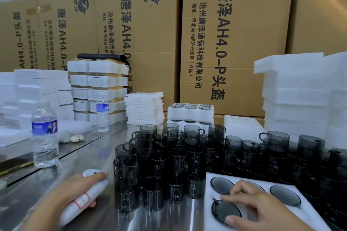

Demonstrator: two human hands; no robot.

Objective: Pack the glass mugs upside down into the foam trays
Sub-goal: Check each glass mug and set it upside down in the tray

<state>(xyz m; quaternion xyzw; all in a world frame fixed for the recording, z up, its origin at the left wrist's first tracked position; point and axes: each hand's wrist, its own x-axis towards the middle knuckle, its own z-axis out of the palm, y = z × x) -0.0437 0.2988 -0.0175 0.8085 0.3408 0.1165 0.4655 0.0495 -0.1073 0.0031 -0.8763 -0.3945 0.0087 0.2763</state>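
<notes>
Near table (84, 155) edge: left grip (75, 191) clamped round white handheld device (88, 196); right grip (259, 210) loose, fingers spread on upturned mugs (285, 194) in foam tray (308, 212).

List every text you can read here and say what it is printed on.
"唐泽AH4.0-P头盔": large print on the boxes.
"沧州唐泽通信科技有限公司": smaller line on the same boxes.
"地址:河北河间经济开发区(西区)": smallest line, clear on the right box only.
"唐泽": beside the round logo on the boxes.
Labels on the bottles: too blurred to read.
Red stamp on the white tool: a grid, no readable text.
</notes>
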